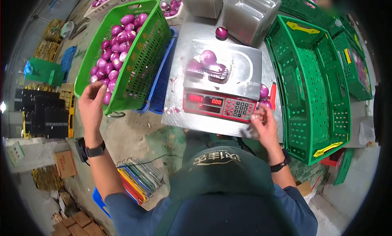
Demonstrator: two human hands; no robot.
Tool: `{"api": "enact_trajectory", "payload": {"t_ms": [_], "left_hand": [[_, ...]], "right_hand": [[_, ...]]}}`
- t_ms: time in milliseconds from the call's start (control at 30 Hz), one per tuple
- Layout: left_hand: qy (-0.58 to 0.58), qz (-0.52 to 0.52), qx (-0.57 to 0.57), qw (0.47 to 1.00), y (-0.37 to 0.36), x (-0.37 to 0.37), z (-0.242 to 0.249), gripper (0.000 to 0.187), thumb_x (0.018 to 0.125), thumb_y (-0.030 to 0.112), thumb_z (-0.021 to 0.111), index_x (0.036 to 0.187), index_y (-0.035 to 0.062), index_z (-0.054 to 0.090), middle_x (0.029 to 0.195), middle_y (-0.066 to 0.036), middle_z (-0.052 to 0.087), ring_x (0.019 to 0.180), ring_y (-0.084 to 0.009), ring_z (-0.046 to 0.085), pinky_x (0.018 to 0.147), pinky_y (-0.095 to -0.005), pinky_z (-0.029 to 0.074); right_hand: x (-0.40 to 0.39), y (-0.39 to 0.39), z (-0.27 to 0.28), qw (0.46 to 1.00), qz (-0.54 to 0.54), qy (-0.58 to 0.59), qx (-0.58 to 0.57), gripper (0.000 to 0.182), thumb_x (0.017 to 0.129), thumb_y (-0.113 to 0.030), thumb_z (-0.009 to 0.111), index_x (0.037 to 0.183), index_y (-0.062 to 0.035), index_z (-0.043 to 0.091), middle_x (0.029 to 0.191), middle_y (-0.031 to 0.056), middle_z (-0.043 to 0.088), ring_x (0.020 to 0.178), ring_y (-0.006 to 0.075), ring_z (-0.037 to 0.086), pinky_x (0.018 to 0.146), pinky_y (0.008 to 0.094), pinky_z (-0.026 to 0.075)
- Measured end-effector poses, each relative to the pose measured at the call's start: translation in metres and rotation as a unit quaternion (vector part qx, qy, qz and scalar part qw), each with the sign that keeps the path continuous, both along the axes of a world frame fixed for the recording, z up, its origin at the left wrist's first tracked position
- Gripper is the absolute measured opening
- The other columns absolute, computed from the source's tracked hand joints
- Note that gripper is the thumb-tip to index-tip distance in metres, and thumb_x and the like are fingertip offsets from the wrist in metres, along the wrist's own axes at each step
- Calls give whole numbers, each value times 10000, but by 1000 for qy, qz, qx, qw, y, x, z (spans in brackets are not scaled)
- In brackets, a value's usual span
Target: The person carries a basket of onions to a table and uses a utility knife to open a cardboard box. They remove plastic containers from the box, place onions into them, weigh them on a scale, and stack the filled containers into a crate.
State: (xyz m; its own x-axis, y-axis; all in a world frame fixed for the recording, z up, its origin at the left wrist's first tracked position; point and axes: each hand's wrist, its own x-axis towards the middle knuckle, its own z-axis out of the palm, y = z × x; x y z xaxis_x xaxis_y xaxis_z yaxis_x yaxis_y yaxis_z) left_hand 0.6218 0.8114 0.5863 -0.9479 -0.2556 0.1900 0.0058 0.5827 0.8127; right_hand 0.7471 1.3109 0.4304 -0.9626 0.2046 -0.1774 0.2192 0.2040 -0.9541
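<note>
My left hand (92, 100) is at the near end of a light green basket (141, 68), its bent fingers beside the heaped red onions (115, 52). Its thumb stands apart from the fingers. My right hand (265, 123) hovers by the right front corner of a digital scale (220, 105), fingers loosely curled and apart. Close to its fingertips lie two peeled onions (264, 91) and an orange-red handled tool (273, 96). On the steel pan (245, 68) sit several onions (208, 57), apparently in a clear tray. One display reads 0.00.
Stacks of clear plastic trays (250, 17) stand at the back of the steel table (173, 101), near a single onion (221, 32). A dark green crate (316, 109) is on the right. Coloured hangers or racks (141, 179) lie on the floor at lower left.
</note>
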Motion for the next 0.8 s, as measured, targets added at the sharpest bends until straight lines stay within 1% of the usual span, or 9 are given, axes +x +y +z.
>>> {"api": "enact_trajectory", "payload": {"t_ms": [167,267,300,367,433,500,567,700,800], "left_hand": [[-52,-133,-15,990,-39,-85,-24,260,922,122,752,1119,-30,676,949,-14,680,880,-81,605,802,-241,503],[-5,-239,-189,952,-43,-113,-38,555,794,203,819,1250,-31,606,1218,-201,645,1122,-339,630,974,-398,494],[11,-261,-232,937,-45,-121,-47,604,797,211,812,1302,-20,575,1244,-218,623,1181,-368,593,1022,-430,467],[-6,-309,-246,919,-42,-128,-57,733,766,172,817,1394,-19,490,1334,-229,573,1252,-394,543,1075,-446,430],[-28,-334,-223,915,-42,-126,-74,849,772,110,779,1499,-11,356,1447,-268,476,1348,-411,476,1128,-439,389],[-73,-336,-113,932,-47,-129,-84,861,783,90,751,1518,-13,314,1467,-270,458,1356,-419,464,1137,-424,381],[-56,-327,-192,924,-45,-123,-70,683,813,117,726,1437,33,461,1274,-229,591,1205,-403,566,1030,-445,450],[-73,-296,-153,940,-50,-123,-80,552,819,124,727,1338,37,559,1182,-207,630,1109,-386,614,971,-444,477],[-88,-287,-147,943,-57,-126,-91,509,818,128,732,1296,31,587,1177,-206,634,1102,-386,618,968,-437,478]], "right_hand": [[-80,-55,12,993,-107,-17,45,698,928,-410,704,1408,55,504,1144,165,669,977,196,643,855,321,514],[-131,-79,12,988,-126,-90,25,841,881,-574,691,1360,99,533,1201,208,667,1054,247,646,918,350,503],[-143,-89,19,983,-120,-81,113,845,860,-589,698,1320,109,568,1143,214,694,1053,261,663,913,360,510],[-157,-119,56,970,-147,-151,125,706,825,-472,764,1186,124,649,1012,186,748,878,247,730,752,356,563],[-159,-137,74,977,-198,-74,7,390,812,-254,818,990,78,717,870,134,745,737,199,724,701,345,569],[-158,-147,90,970,-228,-59,-61,413,771,-194,853,1032,79,683,929,132,728,790,208,713,714,344,566],[-161,-149,61,955,-289,-27,-56,513,739,-190,881,1088,83,624,995,128,691,862,206,694,743,334,561],[-161,-129,51,947,-304,-3,105,575,677,-271,931,940,-72,460,846,39,543,779,137,546,662,294,472],[-157,-89,74,945,-318,72,-18,497,735,-199,905,926,-95,459,836,28,546,780,124,575,642,274,468]]}}
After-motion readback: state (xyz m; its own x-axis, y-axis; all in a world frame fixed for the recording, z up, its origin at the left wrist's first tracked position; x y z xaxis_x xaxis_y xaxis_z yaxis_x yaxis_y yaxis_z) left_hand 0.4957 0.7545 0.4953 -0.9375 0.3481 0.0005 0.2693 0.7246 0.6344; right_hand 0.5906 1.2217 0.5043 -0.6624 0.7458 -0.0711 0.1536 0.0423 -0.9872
